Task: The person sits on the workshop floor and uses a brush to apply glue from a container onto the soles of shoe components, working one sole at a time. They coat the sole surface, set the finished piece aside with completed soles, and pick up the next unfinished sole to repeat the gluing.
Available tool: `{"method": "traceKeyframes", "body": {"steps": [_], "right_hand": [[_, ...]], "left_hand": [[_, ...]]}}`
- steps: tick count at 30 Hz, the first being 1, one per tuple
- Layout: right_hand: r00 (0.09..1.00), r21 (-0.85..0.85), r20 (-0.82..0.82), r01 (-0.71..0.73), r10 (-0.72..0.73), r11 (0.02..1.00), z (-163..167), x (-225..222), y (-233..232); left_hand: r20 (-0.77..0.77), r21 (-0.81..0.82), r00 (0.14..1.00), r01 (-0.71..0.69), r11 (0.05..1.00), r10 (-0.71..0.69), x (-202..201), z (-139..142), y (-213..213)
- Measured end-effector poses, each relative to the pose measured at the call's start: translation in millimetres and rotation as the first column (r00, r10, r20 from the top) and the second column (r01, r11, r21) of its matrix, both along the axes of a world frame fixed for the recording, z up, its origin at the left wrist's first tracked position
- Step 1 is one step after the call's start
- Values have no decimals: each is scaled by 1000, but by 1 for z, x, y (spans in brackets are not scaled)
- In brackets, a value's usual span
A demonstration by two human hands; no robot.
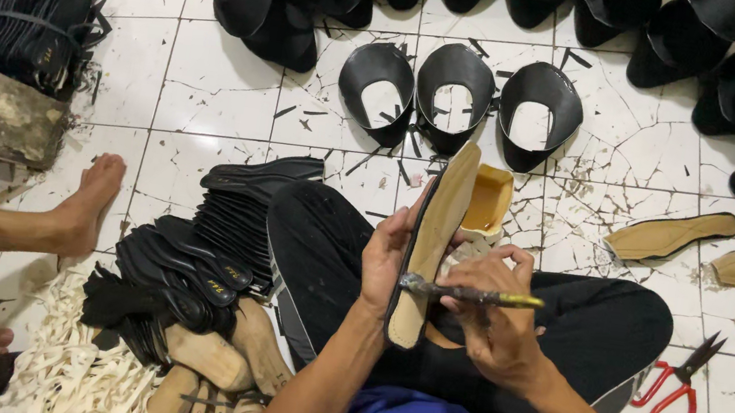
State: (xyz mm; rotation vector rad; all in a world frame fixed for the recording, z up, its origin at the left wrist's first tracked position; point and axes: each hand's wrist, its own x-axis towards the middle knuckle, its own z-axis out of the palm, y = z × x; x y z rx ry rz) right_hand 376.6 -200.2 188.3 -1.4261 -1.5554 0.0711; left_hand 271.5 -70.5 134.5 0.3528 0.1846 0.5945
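head view: left hand (385, 255) gripping tan insole (432, 244), right hand (491, 315) clenched on glue brush (470, 295), yellow glue tub (488, 204) behind

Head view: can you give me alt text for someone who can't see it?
Seated on a tiled floor, a person's left hand holds a tan shoe insole while the right hand draws a glue brush across it. Stacked black insoles, black shoe uppers and red scissors lie around.

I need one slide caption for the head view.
Left hand holds a shoe insole; right hand brushes it.
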Motion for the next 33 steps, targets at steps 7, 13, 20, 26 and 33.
{"method": "traceKeyframes", "body": {"steps": [7,13,20,26,33], "right_hand": [[969,40,229,-103,92,994,15,-19,-15],[934,147,358,-62,6,987,21,-14,-13],[989,98,79,-133,125,986,-7,2,-14],[877,-277,-225,360,-424,891,-79,85,41],[849,-470,276,528,-450,708,-146,105,76]], "left_hand": [[-66,-139,985,-165,976,157,2,-11,10],[-127,-206,983,-159,966,135,9,-21,12],[-96,-329,993,-90,940,62,10,-25,27],[-197,193,980,45,980,-6,-15,-4,33],[285,-7,939,-199,980,192,-54,30,20]]}}
